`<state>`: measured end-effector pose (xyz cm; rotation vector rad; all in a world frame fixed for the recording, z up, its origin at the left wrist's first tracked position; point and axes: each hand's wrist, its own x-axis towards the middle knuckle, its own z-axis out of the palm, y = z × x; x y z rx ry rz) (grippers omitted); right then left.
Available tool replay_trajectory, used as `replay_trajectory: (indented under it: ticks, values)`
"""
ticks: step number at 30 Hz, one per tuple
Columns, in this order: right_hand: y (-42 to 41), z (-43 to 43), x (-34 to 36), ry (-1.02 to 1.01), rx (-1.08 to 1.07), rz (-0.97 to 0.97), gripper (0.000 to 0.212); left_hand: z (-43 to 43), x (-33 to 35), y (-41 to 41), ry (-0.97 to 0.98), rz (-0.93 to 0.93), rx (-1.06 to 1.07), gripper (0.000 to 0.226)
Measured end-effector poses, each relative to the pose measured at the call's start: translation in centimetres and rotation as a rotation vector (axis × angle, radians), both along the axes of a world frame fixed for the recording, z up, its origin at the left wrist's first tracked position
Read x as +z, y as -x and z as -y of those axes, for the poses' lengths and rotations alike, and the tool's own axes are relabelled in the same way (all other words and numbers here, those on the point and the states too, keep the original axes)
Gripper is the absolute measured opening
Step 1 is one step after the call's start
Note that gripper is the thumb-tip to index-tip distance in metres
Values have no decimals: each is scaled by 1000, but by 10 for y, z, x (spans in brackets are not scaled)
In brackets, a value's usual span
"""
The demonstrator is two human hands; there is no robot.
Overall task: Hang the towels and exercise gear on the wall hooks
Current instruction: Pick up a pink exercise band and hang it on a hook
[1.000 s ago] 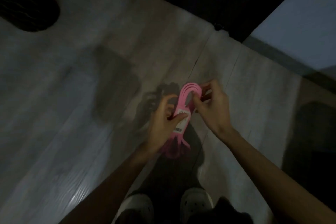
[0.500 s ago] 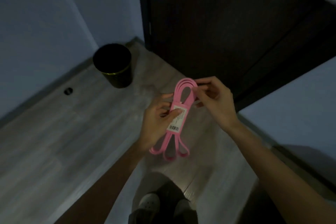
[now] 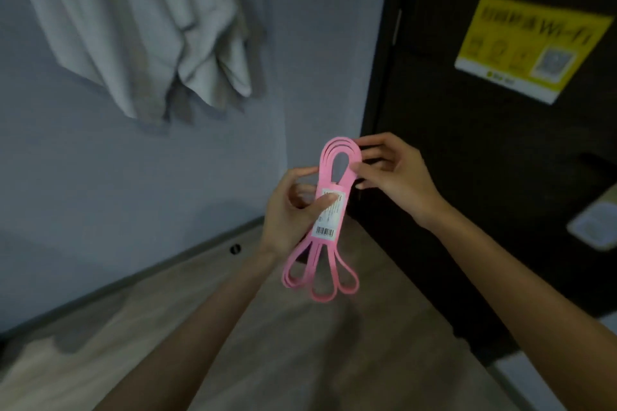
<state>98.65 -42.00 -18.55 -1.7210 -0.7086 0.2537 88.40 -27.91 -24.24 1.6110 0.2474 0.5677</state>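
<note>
Dim corner, with wood-look floor [image 3: 267, 344] below the fingers. Holding a pink resistance band [image 3: 325, 170] upright between both hands. Pinching the folded bundle at its paper label [image 3: 329, 215] with the left hand [image 3: 290, 210], thumb pressing the front and fingers curling behind, probably keeping the coils from springing apart. Nipping the top loop with the right hand [image 3: 394, 173], thumb and fingers [image 3: 359, 168] closing on it, seemingly teasing one bend open for a hook. Letting the lower loops dangle free beneath the left fingers. Facing, beyond and up-left of the fingers, a pale towel [image 3: 150, 27] hanging against the grey-blue wall [image 3: 100, 177]. Passing, right of the fingers, a dark door [image 3: 467, 143] bearing a yellow sign [image 3: 531, 47]. Seeing no hook; likely needing to lift the band wallward.
</note>
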Motion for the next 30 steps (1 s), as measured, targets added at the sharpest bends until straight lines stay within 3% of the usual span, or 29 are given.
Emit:
replay_trajectory:
  ticks: [5,16,30]
  values:
    - [15,-63,89,-113,104,96,34,-57,84,17,-4,116,113,42]
    - [46,-206,230,-376,228,185,30,-198,239,64,-307,278,231,44]
    - [67,-409,318,-601,436,160,26,-357,332,98,-368,364,465,44]
